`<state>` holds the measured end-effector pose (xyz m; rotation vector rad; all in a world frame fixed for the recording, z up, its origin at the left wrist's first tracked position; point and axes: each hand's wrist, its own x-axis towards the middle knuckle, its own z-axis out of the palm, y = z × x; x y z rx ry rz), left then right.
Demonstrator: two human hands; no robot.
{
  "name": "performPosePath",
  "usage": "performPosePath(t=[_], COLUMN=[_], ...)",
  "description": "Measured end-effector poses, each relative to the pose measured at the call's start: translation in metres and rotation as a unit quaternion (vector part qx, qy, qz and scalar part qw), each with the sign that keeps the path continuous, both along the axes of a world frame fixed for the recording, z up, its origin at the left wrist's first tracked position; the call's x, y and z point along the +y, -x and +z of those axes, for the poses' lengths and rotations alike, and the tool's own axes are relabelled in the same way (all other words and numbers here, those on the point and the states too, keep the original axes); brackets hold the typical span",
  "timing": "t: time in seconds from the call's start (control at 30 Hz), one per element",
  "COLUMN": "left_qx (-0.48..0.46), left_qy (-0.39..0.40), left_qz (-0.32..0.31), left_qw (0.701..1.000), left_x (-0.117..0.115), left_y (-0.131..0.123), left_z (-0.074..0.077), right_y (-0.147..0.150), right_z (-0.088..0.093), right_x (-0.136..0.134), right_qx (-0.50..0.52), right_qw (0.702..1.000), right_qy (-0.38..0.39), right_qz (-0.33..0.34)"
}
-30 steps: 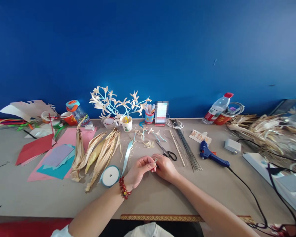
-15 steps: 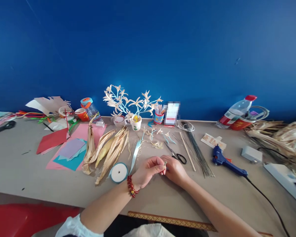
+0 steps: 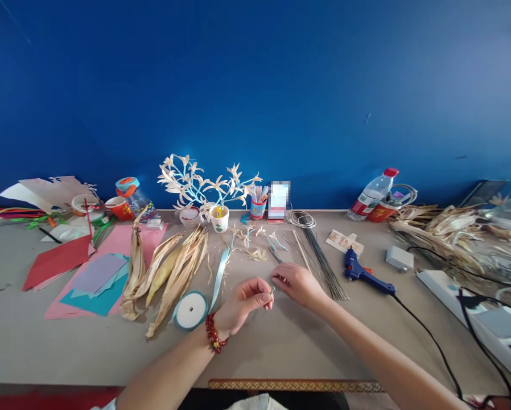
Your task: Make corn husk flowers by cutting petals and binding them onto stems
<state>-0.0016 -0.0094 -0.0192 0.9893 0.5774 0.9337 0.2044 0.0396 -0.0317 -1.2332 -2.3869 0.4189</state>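
Observation:
My left hand (image 3: 247, 303), with a red bead bracelet at its wrist, pinches a small pale-green piece (image 3: 272, 290) between thumb and fingertips; its kind is too small to make out. Just to the right, apart from it, my right hand (image 3: 297, 286) lies low over the table with its fingers curled. It covers the handles of the scissors (image 3: 275, 255), whose blades show beyond the fingers. Whether it grips them is hidden. Beyond both hands lie small husk flowers (image 3: 258, 254) on blue stems. A light-blue ribbon (image 3: 219, 276) runs from its roll (image 3: 190, 311) beside my left wrist.
Corn husks (image 3: 178, 285) and coloured paper (image 3: 95, 273) lie left. A cup (image 3: 219, 218) of husk flowers stands at the back. Wires (image 3: 326, 267), a wooden stick (image 3: 302, 250), a blue glue gun (image 3: 369, 275) with its cord, a bottle (image 3: 373, 196) and a power strip (image 3: 469, 319) are right.
My hands have parted: the right one has moved right, onto the scissors' handles, while the left still pinches the small piece. The view has turned rightward, so things appear further left.

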Motion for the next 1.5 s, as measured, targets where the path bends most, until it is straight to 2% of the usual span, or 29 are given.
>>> performPosePath(t=[0.13, 0.27, 0.4, 0.53, 0.7, 0.73, 0.77, 0.87, 0.9, 0.97, 1.03, 1.13, 1.33, 1.5], left_qx=[0.01, -0.002, 0.002, 0.018, 0.016, 0.015, 0.014, -0.004, -0.014, -0.034, -0.046, -0.059, -0.097, -0.097], left_qy=[-0.006, -0.009, -0.014, -0.013, -0.003, 0.002, 0.007, 0.029, 0.036, 0.047, 0.054, 0.052, 0.053, 0.068], left_qz=[-0.014, -0.007, 0.007, 0.038, 0.129, 0.148, 0.164, 0.188, 0.189, 0.186, 0.182, 0.168, 0.124, 0.122], left_qw=[1.0, 1.0, 1.0, 0.999, 0.991, 0.989, 0.986, 0.982, 0.981, 0.981, 0.981, 0.983, 0.986, 0.985], left_x=[-0.001, 0.0, 0.003, 0.004, 0.006, 0.007, 0.008, 0.011, 0.012, 0.013, 0.014, 0.014, 0.014, 0.014], left_y=[-0.001, -0.001, 0.001, 0.001, -0.001, -0.001, -0.002, -0.002, -0.002, -0.002, -0.002, -0.001, -0.001, -0.001], left_z=[-0.004, -0.006, -0.005, -0.004, -0.004, -0.005, -0.007, -0.011, -0.013, -0.014, -0.014, -0.013, -0.011, -0.011], right_y=[0.005, 0.021, 0.032, 0.029, 0.027, 0.029, 0.031, 0.041, 0.044, 0.049, 0.05, 0.05, 0.046, 0.043], right_z=[-0.003, -0.01, -0.018, -0.019, -0.009, -0.007, -0.004, 0.001, 0.002, 0.004, 0.005, 0.006, 0.005, 0.004], right_x=[0.016, 0.038, 0.05, 0.048, 0.021, 0.014, 0.007, -0.008, -0.011, -0.014, -0.015, -0.016, -0.018, -0.018], right_qx=[-0.005, -0.014, 0.01, 0.058, 0.163, 0.206, 0.301, 0.496, 0.527, 0.556, 0.562, 0.555, 0.552, 0.541], right_qw=[0.998, 0.993, 0.991, 0.991, 0.979, 0.969, 0.933, 0.795, 0.763, 0.731, 0.729, 0.743, 0.755, 0.768], right_qy=[-0.019, -0.005, 0.004, 0.024, 0.075, 0.104, 0.172, 0.336, 0.363, 0.387, 0.384, 0.366, 0.354, 0.343], right_qz=[-0.057, -0.117, -0.13, -0.115, -0.095, -0.094, -0.098, -0.097, -0.092, -0.08, -0.077, -0.072, -0.025, -0.007])
